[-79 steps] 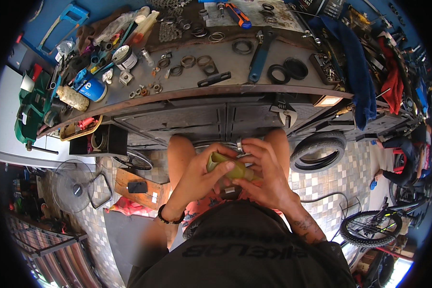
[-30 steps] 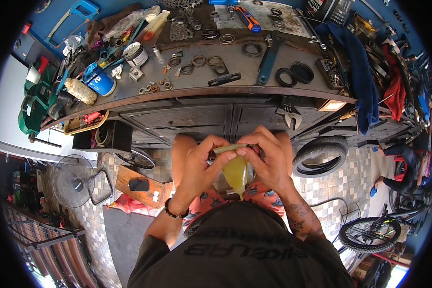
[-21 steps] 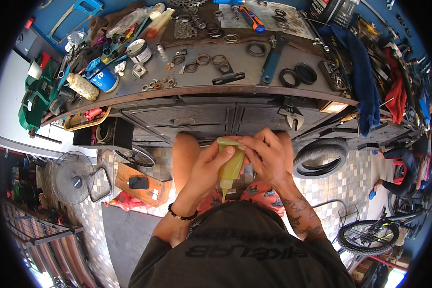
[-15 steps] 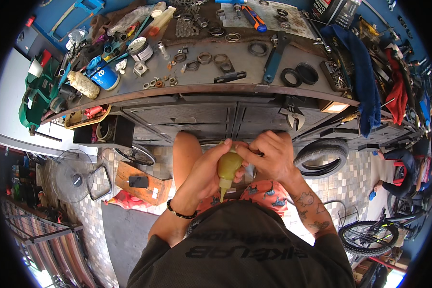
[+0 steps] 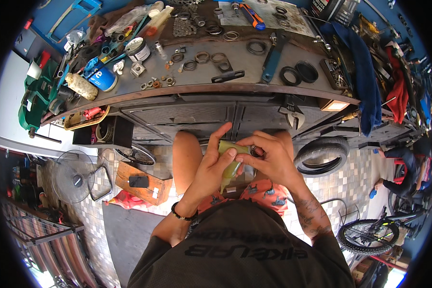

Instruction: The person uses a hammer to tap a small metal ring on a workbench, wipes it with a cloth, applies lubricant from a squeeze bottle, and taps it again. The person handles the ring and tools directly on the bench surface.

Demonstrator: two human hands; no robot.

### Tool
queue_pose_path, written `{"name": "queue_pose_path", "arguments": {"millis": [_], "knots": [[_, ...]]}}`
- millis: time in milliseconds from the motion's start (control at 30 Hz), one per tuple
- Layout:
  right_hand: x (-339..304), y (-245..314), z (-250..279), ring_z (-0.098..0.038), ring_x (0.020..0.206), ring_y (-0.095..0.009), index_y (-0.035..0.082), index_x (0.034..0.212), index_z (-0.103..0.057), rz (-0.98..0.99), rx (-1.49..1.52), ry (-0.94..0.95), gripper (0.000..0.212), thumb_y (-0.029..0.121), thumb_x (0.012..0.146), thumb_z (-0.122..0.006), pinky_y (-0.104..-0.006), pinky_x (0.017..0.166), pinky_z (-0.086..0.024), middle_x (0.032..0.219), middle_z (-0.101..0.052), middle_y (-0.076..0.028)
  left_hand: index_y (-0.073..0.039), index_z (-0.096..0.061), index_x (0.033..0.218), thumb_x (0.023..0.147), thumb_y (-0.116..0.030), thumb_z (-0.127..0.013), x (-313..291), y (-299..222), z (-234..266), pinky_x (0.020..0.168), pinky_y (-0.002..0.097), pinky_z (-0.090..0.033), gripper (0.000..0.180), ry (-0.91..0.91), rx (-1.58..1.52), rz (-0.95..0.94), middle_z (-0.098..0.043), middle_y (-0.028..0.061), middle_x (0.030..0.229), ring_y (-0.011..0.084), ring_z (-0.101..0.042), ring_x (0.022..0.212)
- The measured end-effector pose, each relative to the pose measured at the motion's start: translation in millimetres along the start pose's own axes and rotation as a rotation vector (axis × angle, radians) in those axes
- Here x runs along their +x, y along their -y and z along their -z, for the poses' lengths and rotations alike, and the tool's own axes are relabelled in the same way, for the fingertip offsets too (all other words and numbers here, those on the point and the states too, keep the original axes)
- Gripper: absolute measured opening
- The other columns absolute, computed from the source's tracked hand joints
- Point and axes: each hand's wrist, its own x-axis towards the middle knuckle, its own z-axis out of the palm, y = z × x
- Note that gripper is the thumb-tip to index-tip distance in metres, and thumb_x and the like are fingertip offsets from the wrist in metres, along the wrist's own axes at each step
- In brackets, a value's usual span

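In front of my lap, my left hand (image 5: 212, 162) grips a yellow-green squeeze bottle (image 5: 231, 169), nozzle pointing down toward me. The thumb presses on the bottle's side while the index finger sticks out away from it. Close against the bottle's right side, my right hand (image 5: 273, 156) has its fingers curled in a pinch. A small dark metal part (image 5: 257, 151) shows between them; its exact kind is too small to make out. Right fingertips touch or nearly touch the bottle's upper end.
Beyond my knees runs a workbench (image 5: 177, 93) with rings, nuts, an adjustable wrench (image 5: 273, 57), a white tub (image 5: 138, 49) and a blue can (image 5: 101, 77). Below it on the right lies a tyre (image 5: 321, 157). A wooden box (image 5: 146, 185) with a phone (image 5: 138, 181) and a fan (image 5: 77, 180) are at left.
My left index finger has lifted off the bottle and stretched outward, and the thumb now lies across it. The bottle's grip and tilt have shifted. My right fingers have spread slightly, revealing the small part.
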Motion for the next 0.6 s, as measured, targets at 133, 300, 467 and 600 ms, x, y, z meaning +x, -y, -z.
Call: {"name": "queue_pose_path", "arguments": {"millis": [133,300,467,600], "knots": [[0,-1,1,-0.055,0.071,-0.018,0.001,0.108,-0.071,-0.098,0.121,0.083,0.028,0.018,0.089,-0.082,-0.0339,0.064,-0.045,0.088,-0.062,-0.008,-0.003,-0.047,0.147,0.112,-0.034,-0.05,0,4,3,0.07,0.0305,-0.053,0.047,0.011,-0.185,0.187,-0.067,0.008,0.103,0.0161,-0.063,0.079],[-4,2,-13,-0.063,0.077,-0.029,0.001,0.107,-0.069,0.023,-0.06,0.076,0.026,0.016,0.09,-0.079,-0.0375,0.07,-0.052,0.094,-0.067,-0.013,-0.004,-0.063,0.122,0.108,-0.053,-0.052,1,12,10,0.052,0.0278,-0.045,0.052,-0.009,-0.21,0.554,-0.063,0.0041,0.08,0.0146,-0.059,0.063],[-9,7,-19,-0.067,0.082,-0.025,0.003,0.113,-0.066,0.017,-0.048,-0.007,0.027,0.018,0.093,-0.077,-0.0386,0.072,-0.053,0.095,-0.066,-0.008,-0.001,-0.065,0.098,0.107,-0.055,-0.051,4,10,6,0.045,0.0286,-0.041,0.056,-0.097,-0.133,0.437,-0.057,0.0041,0.067,0.0141,-0.055,0.053],[-17,2,-21,-0.07,0.092,-0.022,0.0,0.123,-0.062,-0.184,0.396,-0.247,0.025,0.017,0.105,-0.062,-0.039,0.08,-0.056,0.095,-0.062,-0.004,-0.004,-0.062,0.087,0.107,-0.048,-0.049,8,-13,3,0.044,0.0318,-0.04,0.05,-0.147,-0.233,0.196,-0.052,0.0034,0.063,0.0173,-0.05,0.049]]}}
